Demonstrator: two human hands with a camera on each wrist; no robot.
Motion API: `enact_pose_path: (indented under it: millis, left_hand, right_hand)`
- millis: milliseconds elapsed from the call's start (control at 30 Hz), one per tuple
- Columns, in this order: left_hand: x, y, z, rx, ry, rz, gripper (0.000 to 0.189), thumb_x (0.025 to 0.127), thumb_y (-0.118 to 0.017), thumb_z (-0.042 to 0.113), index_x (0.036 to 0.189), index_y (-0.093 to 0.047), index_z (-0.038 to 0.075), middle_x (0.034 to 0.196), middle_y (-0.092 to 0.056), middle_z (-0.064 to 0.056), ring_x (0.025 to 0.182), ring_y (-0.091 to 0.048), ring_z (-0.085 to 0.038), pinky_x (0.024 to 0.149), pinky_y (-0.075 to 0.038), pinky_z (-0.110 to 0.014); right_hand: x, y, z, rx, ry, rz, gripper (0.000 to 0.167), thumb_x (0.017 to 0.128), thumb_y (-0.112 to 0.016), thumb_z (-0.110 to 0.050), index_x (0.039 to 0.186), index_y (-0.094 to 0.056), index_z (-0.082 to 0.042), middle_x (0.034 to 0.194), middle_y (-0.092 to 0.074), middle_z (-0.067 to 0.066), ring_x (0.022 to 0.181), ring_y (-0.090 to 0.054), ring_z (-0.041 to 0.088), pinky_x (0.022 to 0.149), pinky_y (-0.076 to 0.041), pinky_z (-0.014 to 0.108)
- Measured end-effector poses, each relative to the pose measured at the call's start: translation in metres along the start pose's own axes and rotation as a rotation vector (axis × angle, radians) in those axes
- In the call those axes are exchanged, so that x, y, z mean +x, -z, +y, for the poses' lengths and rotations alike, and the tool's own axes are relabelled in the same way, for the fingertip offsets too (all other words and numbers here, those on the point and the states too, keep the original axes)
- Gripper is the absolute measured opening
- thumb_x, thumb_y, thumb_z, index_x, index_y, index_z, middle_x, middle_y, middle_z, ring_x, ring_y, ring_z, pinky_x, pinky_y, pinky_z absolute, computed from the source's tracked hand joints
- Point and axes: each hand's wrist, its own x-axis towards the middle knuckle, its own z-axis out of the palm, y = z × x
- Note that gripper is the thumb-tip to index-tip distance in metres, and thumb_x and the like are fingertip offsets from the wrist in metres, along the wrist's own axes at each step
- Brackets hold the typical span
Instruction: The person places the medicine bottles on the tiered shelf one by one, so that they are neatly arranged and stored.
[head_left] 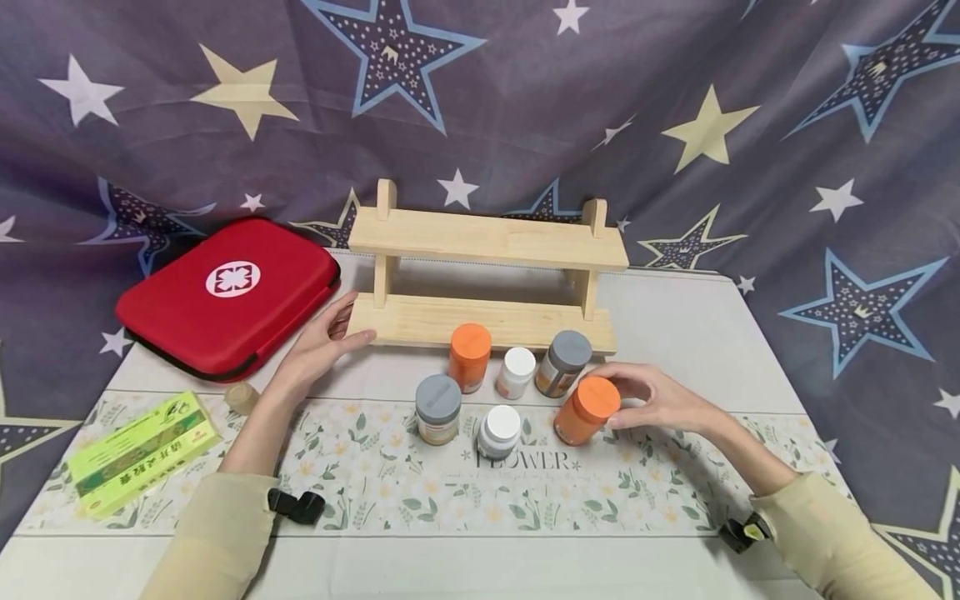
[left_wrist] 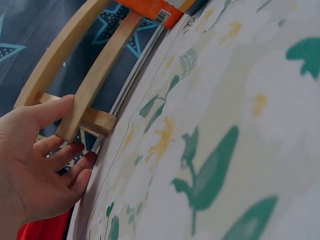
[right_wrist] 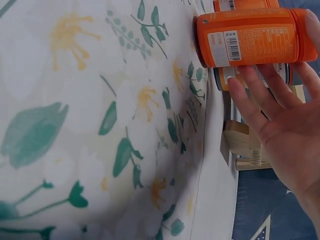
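My left hand (head_left: 315,352) is at the left end of a two-tier wooden shelf rack (head_left: 487,237). In the left wrist view its thumb lies on the lower board (left_wrist: 95,75), with the fingers curling round behind the end. My right hand (head_left: 663,402) holds an orange bottle (head_left: 588,410) between thumb and fingers, at the right of the group. The right wrist view shows this orange bottle (right_wrist: 250,37) with fingers behind it and the thumb by its cap. Near it stand another orange bottle (head_left: 470,358), two grey-capped bottles (head_left: 438,408) and two white bottles (head_left: 499,432).
A red first-aid case (head_left: 228,300) lies at the back left. A yellow-green medicine box (head_left: 142,454) and a small wooden piece (head_left: 242,398) are beside my left forearm. A floral mat (head_left: 375,492) crosses the white table, and a starry cloth (head_left: 525,100) hangs behind.
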Motion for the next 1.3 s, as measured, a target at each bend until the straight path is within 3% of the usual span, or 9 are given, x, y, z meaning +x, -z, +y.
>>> enact_pose_path:
  millis: [200, 433, 600, 767, 933, 1300]
  left_hand:
    - [0.000, 0.000, 0.000, 0.000, -0.002, -0.009, 0.091, 0.097, -0.071, 0.023, 0.167, -0.013, 0.016, 0.171, -0.024, -0.014, 0.155, -0.029, -0.035, 0.127, -0.024, -0.052]
    - [0.000, 0.002, 0.001, 0.007, 0.005, -0.020, 0.091, 0.097, -0.070, 0.024, 0.167, -0.012, 0.019, 0.172, -0.023, -0.012, 0.156, -0.028, -0.035, 0.127, -0.025, -0.052]
    - [0.001, 0.002, 0.001, 0.002, 0.014, -0.036, 0.092, 0.097, -0.071, 0.024, 0.167, -0.011, 0.020, 0.172, -0.023, -0.013, 0.155, -0.029, -0.036, 0.126, -0.027, -0.052]
    - [0.001, 0.004, 0.001, -0.003, 0.014, -0.043, 0.093, 0.097, -0.071, 0.023, 0.167, -0.011, 0.020, 0.172, -0.022, -0.013, 0.155, -0.028, -0.036, 0.126, -0.026, -0.053]
    - [0.001, 0.003, 0.002, 0.001, 0.009, -0.041, 0.093, 0.097, -0.071, 0.023, 0.167, -0.011, 0.019, 0.172, -0.021, -0.013, 0.156, -0.027, -0.036, 0.127, -0.025, -0.054]
    - [0.000, 0.002, 0.000, -0.005, 0.017, -0.045, 0.092, 0.098, -0.070, 0.024, 0.167, -0.009, 0.020, 0.173, -0.020, -0.012, 0.156, -0.026, -0.036, 0.126, -0.025, -0.053]
  right_hand:
    - [-0.003, 0.015, -0.008, -0.040, 0.075, 0.013, 0.054, 0.087, -0.070, 0.009, 0.139, -0.057, 0.003, 0.132, -0.068, -0.010, 0.119, -0.066, 0.006, 0.100, -0.055, 0.026]
    - [0.000, 0.040, -0.029, 0.021, 0.095, -0.005, 0.056, 0.086, -0.065, 0.010, 0.141, -0.054, 0.006, 0.133, -0.069, -0.004, 0.122, -0.065, 0.009, 0.104, -0.052, 0.025]
    - [0.007, 0.057, -0.045, 0.017, 0.155, -0.005, 0.056, 0.085, -0.062, 0.011, 0.141, -0.055, 0.004, 0.132, -0.070, -0.003, 0.120, -0.065, 0.010, 0.103, -0.051, 0.023]
    - [0.021, 0.074, -0.058, 0.113, 0.218, -0.043, 0.050, 0.093, -0.057, 0.007, 0.141, -0.057, -0.004, 0.130, -0.070, -0.001, 0.116, -0.067, 0.009, 0.098, -0.054, 0.025]
    - [0.034, 0.091, -0.073, 0.207, 0.230, -0.063, 0.042, 0.099, -0.053, 0.001, 0.141, -0.058, -0.008, 0.127, -0.069, -0.003, 0.112, -0.067, 0.009, 0.094, -0.057, 0.026]
    - [0.065, 0.106, -0.093, 0.212, 0.187, 0.035, 0.037, 0.100, -0.049, -0.001, 0.134, -0.061, -0.012, 0.118, -0.072, -0.001, 0.106, -0.069, 0.012, 0.091, -0.060, 0.030]
